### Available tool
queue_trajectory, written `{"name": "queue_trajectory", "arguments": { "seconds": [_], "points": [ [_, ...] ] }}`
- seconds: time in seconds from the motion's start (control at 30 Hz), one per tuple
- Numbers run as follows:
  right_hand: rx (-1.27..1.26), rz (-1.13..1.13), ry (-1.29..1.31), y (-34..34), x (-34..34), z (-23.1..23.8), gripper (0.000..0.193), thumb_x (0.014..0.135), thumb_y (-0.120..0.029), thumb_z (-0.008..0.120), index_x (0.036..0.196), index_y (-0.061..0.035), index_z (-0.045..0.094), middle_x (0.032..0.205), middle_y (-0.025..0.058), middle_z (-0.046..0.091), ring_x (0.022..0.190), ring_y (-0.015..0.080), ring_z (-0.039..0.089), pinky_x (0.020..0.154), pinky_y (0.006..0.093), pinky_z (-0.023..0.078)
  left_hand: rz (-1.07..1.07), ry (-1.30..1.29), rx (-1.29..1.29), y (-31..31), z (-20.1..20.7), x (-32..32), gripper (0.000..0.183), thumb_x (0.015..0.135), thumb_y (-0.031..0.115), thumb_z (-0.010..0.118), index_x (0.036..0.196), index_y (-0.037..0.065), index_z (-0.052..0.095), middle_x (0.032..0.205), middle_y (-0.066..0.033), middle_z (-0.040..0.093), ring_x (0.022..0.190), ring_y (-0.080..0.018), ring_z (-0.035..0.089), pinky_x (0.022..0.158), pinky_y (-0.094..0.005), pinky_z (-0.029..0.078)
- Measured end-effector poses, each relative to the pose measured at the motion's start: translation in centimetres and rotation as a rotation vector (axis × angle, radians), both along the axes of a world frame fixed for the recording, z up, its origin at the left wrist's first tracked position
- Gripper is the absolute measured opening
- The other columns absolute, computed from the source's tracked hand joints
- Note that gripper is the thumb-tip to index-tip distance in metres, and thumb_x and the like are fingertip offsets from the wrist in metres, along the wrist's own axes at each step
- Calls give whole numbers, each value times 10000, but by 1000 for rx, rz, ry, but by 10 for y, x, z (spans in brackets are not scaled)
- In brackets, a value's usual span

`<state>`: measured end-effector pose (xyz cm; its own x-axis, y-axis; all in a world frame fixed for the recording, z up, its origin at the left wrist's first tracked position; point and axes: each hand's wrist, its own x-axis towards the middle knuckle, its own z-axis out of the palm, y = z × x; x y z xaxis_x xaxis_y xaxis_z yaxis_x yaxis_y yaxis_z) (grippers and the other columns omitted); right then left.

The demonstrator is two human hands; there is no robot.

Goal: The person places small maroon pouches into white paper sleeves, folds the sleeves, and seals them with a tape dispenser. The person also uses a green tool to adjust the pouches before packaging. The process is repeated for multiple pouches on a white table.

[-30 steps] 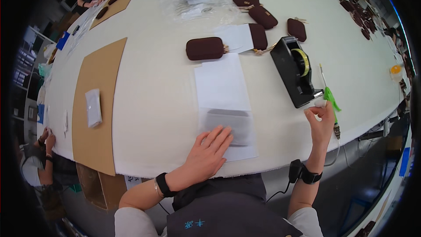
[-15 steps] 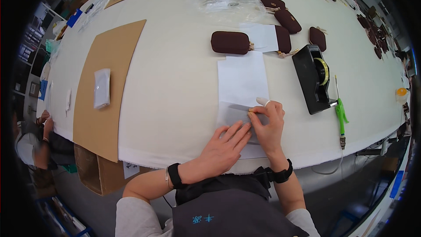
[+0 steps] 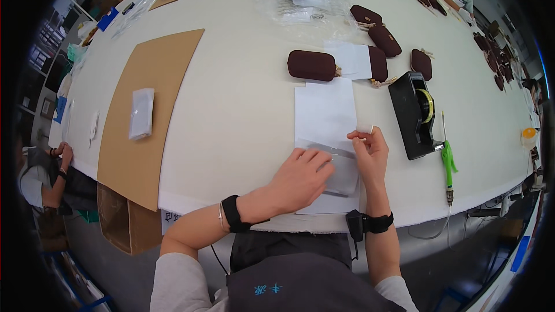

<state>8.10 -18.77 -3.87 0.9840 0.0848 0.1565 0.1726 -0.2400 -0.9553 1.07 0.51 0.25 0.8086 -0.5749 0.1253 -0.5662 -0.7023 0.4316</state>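
A translucent plastic sleeve (image 3: 345,174) lies over white paper (image 3: 325,107) at the table's front edge. My left hand (image 3: 298,180) rests over the sleeve's left part, its fingers curled and their tips near the sleeve's upper edge. Whatever those fingers may grip is hidden. Just right of the sleeve, my right hand (image 3: 372,153) is raised slightly, thumb and forefinger pinched together. A pale cover sits on one of its fingers; anything within the pinch is too small to make out. Beyond the paper lies a dark brown zip case (image 3: 312,65) with a light cord.
To the right stand a black tape dispenser (image 3: 411,118) and a green air gun (image 3: 448,160) with a hose. More brown cases (image 3: 384,40) and clear plastic bags (image 3: 303,3) lie farther back. Left, a cardboard sheet (image 3: 139,162) carries a plastic-wrapped packet (image 3: 141,114). Other people work around the table.
My left hand has gone from lying flat to curled fingers. My right hand has shifted a little right, off the sleeve, still pinched. The whole view has shifted slightly.
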Motion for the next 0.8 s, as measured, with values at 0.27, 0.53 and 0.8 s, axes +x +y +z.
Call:
{"name": "queue_trajectory", "arguments": {
  "seconds": [0.27,0.53,0.8],
  "points": [
    [-174,105,-165,-5,-7,-3,227,891,-20,548,1117,-11,567,856,72,688,801,130,591,713,260,438,41,-114,19,-3,0,28,546,664,238,786,1112,53,536,1121,-95,521,1089,-278,491,917,-398,374],
    [133,0,39,-24,4,-15,151,924,-53,539,1066,-3,544,825,54,681,703,43,513,638,192,391,-3,476,16,14,12,52,560,695,353,778,1071,-8,574,1118,-161,585,956,-307,582,806,-380,454],
    [117,-16,71,-25,0,-12,77,908,-25,518,978,4,506,816,65,665,747,70,546,723,224,405,702,633,-729,165,15,35,439,750,282,759,1012,-47,634,869,-78,654,805,-139,601,701,-278,474]
  ]
}}
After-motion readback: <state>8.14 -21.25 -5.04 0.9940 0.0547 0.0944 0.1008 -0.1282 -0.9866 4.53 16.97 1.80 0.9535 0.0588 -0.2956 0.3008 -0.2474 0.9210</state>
